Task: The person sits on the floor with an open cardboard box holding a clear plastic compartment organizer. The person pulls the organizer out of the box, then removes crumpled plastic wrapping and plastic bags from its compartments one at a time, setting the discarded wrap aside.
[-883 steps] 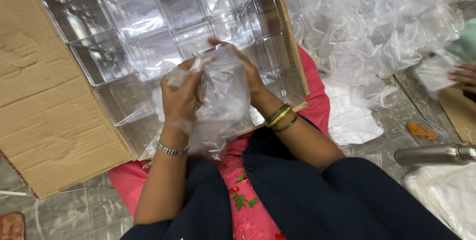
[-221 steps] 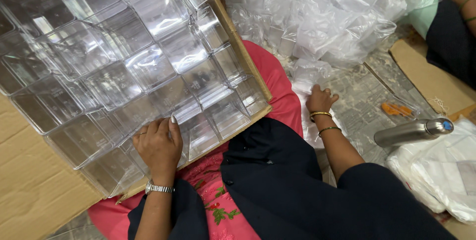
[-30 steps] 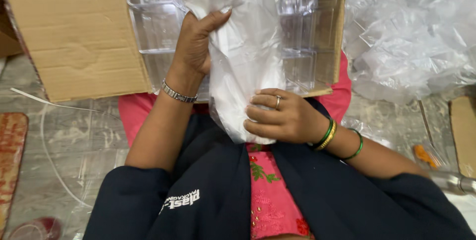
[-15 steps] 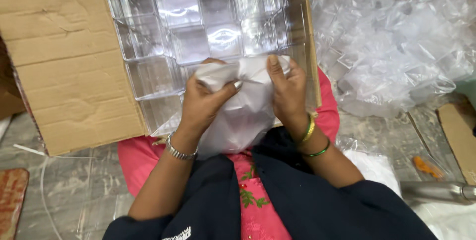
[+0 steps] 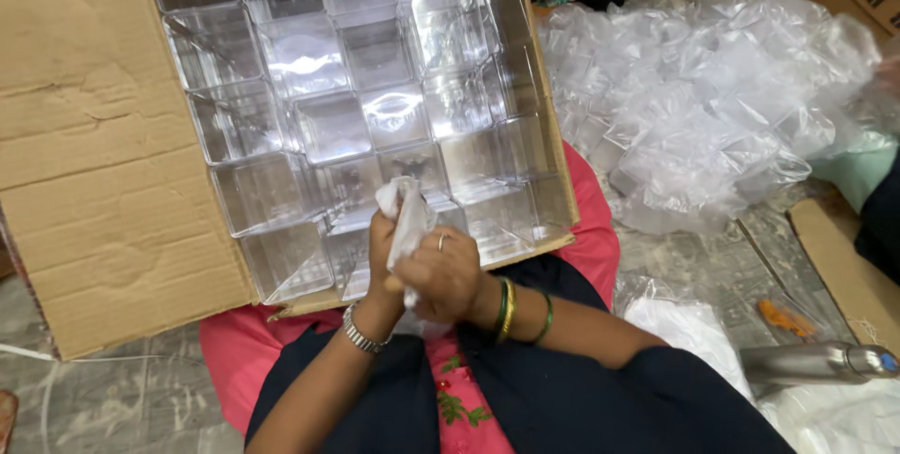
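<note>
Your two hands meet in front of your body, just at the near edge of the cardboard box (image 5: 103,163). Both hands squeeze one thin white plastic bag (image 5: 405,215) that is scrunched into a small bunch.

Your right hand (image 5: 442,274) is on top. Its fingers are curled tight around the lower part of the bag. It has a ring on one finger and green and gold bangles (image 5: 511,309) at the wrist.

Your left hand (image 5: 380,248) is partly hidden behind the right one. Its fingers are closed on the bag too, from the left side. A silver bracelet (image 5: 361,330) sits on that wrist. The top of the bag pokes up above both hands.

The box lies open on your lap, which is covered by pink cloth (image 5: 591,238). It is full of clear plastic boxes (image 5: 366,107) packed close together in rows. They touch each other side by side. The bag is over the near row of them, close to the near right corner of the box.

On the floor to the right of the box is a big pile of clear plastic bags (image 5: 712,107). Nearer to you on the right lies a metal bottle (image 5: 811,365) on its side, and a small orange thing (image 5: 786,318) is just above it.
</note>
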